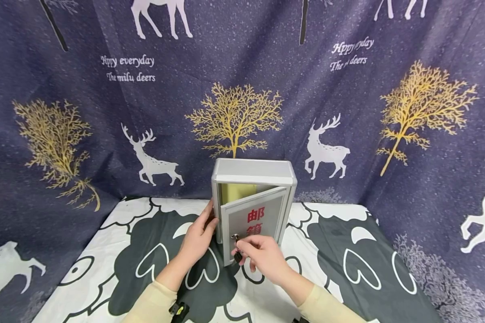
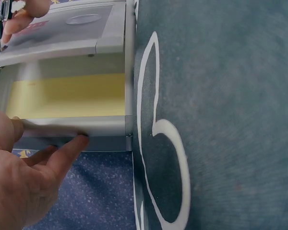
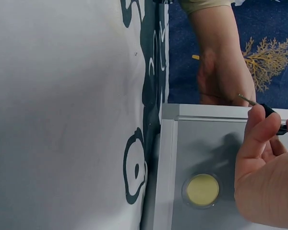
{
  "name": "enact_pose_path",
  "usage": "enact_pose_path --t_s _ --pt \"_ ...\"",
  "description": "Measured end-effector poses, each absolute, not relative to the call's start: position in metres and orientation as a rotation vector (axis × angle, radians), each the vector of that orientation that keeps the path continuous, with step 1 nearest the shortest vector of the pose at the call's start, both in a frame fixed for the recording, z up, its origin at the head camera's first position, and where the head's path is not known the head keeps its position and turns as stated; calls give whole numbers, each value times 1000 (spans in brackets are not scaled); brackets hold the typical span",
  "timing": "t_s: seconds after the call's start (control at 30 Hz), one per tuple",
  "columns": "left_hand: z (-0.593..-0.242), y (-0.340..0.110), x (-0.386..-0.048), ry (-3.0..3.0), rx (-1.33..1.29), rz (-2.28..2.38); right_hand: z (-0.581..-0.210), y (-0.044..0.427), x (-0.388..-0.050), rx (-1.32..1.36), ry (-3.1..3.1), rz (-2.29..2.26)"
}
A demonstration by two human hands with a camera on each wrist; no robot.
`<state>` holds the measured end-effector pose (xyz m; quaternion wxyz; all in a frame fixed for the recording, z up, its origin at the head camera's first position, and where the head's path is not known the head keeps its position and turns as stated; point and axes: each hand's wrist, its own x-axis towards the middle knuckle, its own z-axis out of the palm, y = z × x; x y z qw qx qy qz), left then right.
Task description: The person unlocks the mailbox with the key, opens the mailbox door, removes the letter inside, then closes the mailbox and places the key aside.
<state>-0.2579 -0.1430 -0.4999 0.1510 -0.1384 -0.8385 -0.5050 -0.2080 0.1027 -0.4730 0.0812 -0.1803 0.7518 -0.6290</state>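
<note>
A grey metal mailbox [image 1: 255,167] with red characters stands upright on the cloth. Its front door [image 1: 236,224] is ajar, swung out on the left side. My left hand [image 1: 198,235] rests against the box's left side, fingers fairly straight, thumb at the front frame; the left wrist view shows this hand [image 2: 29,177] at the frame edge. With thumb and fingers, my right hand [image 1: 264,258] pinches a black-headed key [image 3: 268,110] in front of the door's left edge. Its thin metal shank sticks out past the fingers. Another black piece [image 1: 237,257] hangs below them.
Something flat and yellow [image 2: 72,96] shows inside the box. Low in the door is a round window [image 3: 202,190]. A black-and-white patterned cloth [image 1: 145,260] covers the surface; a dark blue curtain [image 1: 246,58] with deer and trees hangs close behind.
</note>
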Motion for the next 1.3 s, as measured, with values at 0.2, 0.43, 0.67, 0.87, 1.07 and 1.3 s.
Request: enact_pose_path --t_s 0.2,0.43,0.67,0.87,1.07,1.3 --pt "-499 -143 -258 -2412 -391 -1461 -475 110 -205 -538 2179 -1900" --pt "-499 -142 -258 -2403 -396 -1483 -473 124 -198 -612 2183 -1861" --pt "-500 -142 -259 -2409 -404 -1493 -471 140 -191 -653 2131 -1846" --pt "-500 -143 -259 -2418 -404 -1494 -472 152 -188 -685 2064 -1839" --pt "-500 -143 -258 -2424 -404 -1498 -474 163 -186 -688 1979 -1845" --pt "-501 -143 -258 -2431 -400 -1497 -475 177 -184 -704 1910 -1845"
